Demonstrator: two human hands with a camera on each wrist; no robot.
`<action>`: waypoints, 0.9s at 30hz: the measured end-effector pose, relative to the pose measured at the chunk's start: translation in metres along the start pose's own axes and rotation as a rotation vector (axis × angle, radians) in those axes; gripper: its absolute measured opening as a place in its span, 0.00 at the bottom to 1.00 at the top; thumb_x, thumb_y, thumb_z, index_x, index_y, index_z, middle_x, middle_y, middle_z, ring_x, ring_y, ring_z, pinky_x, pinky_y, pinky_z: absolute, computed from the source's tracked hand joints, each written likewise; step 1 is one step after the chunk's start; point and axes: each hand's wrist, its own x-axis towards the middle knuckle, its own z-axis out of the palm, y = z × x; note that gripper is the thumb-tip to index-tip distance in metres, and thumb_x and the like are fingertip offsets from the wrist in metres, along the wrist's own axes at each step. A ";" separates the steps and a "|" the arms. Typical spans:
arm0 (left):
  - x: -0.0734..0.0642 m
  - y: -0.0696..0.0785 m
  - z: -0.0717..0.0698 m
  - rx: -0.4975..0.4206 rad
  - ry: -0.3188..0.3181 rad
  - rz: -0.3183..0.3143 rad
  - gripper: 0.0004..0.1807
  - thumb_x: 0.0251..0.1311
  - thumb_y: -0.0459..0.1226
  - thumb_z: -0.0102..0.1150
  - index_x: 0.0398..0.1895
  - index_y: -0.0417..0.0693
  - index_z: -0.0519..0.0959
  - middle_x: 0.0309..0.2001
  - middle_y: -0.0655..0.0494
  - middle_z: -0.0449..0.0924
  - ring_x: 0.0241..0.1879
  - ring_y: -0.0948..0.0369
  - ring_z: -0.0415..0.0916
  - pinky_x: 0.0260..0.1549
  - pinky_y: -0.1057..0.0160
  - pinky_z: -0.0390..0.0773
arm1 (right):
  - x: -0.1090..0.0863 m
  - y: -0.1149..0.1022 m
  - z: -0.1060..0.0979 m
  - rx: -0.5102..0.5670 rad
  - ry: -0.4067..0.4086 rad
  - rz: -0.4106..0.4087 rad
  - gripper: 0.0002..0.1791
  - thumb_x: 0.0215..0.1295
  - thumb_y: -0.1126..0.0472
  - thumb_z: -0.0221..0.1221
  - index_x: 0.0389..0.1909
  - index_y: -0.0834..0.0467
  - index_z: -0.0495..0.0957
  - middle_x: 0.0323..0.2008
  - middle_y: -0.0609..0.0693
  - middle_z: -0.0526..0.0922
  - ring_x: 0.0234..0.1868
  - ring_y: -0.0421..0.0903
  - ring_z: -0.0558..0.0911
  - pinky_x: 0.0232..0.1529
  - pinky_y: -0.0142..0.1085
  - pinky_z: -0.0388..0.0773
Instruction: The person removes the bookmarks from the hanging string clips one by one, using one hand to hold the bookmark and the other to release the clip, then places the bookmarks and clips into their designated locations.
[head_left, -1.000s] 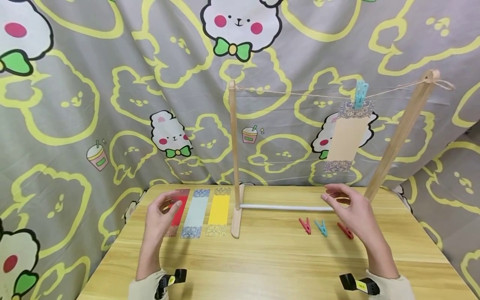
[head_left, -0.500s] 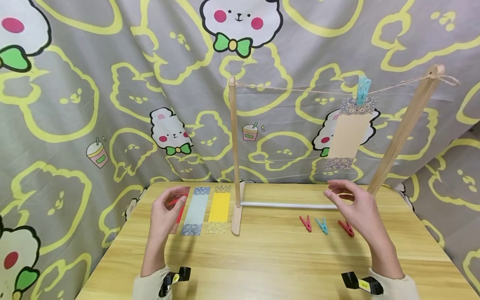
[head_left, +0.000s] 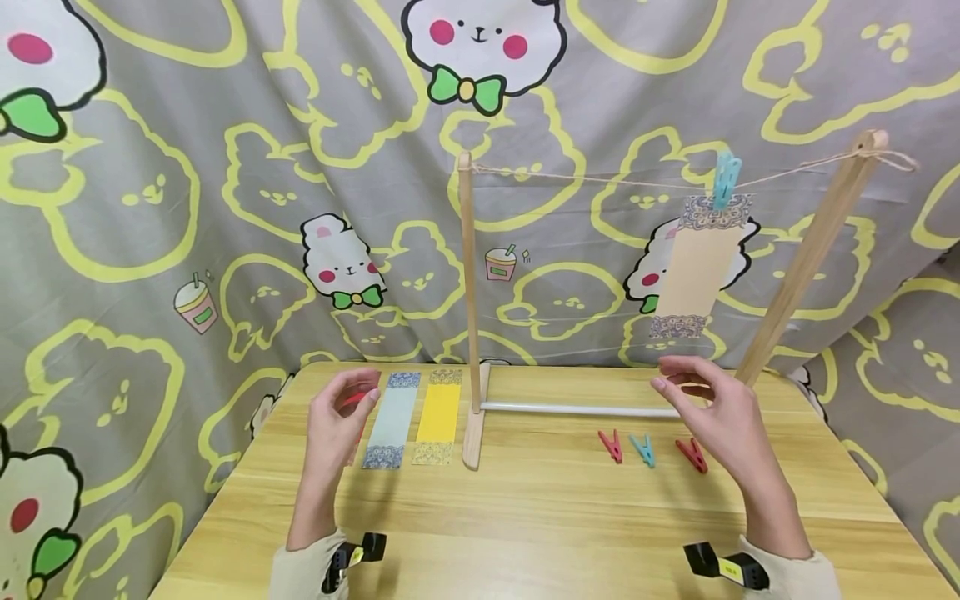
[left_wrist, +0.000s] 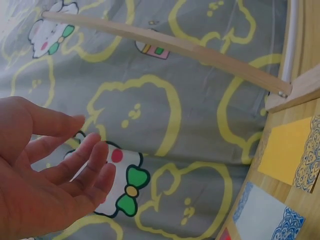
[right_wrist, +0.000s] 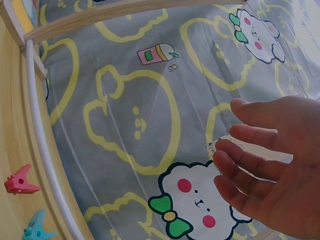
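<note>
My left hand [head_left: 335,425] hovers with relaxed, slightly bent fingers over a red card [head_left: 361,429], covering much of it. Beside that card lie a pale blue card [head_left: 393,421] and a yellow card [head_left: 438,417], both with patterned ends. Nothing is between the fingers of my right hand [head_left: 712,408], raised near the rack's right post. Just below it on the table is a red clothespin [head_left: 692,456]; a blue clothespin [head_left: 642,451] and another red clothespin [head_left: 610,446] lie to its left. A cream card [head_left: 697,271] hangs from the string under a blue clothespin [head_left: 726,179].
A wooden rack stands on the table [head_left: 525,525], with a left post [head_left: 470,292], a right post [head_left: 810,258] and a white bottom rod [head_left: 577,409]. Thin string [head_left: 570,175] spans the post tops. Behind hangs a grey cartoon-print curtain [head_left: 405,183].
Both hands have shifted slightly to the right, the left one covering more of the red card. The view has tipped slightly. Cards and clothespins lie as before.
</note>
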 end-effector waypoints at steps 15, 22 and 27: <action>-0.002 0.008 0.025 -0.065 -0.019 0.038 0.16 0.62 0.19 0.62 0.53 0.35 0.82 0.48 0.38 0.83 0.46 0.55 0.82 0.45 0.71 0.81 | -0.001 -0.004 -0.015 0.009 0.050 0.046 0.15 0.68 0.59 0.68 0.54 0.57 0.84 0.42 0.48 0.85 0.44 0.27 0.80 0.41 0.17 0.74; -0.007 0.000 0.041 -0.088 -0.110 0.146 0.17 0.60 0.21 0.67 0.52 0.32 0.81 0.48 0.42 0.84 0.47 0.48 0.82 0.49 0.66 0.83 | -0.006 0.002 -0.023 0.057 0.081 0.087 0.16 0.67 0.63 0.68 0.54 0.57 0.85 0.45 0.46 0.86 0.44 0.29 0.81 0.42 0.17 0.74; -0.007 0.001 0.048 -0.121 -0.112 0.191 0.16 0.60 0.22 0.67 0.52 0.32 0.81 0.47 0.43 0.84 0.47 0.43 0.81 0.49 0.66 0.83 | -0.003 0.005 -0.025 0.086 0.090 0.071 0.16 0.66 0.66 0.68 0.54 0.60 0.84 0.46 0.45 0.86 0.45 0.30 0.82 0.45 0.16 0.75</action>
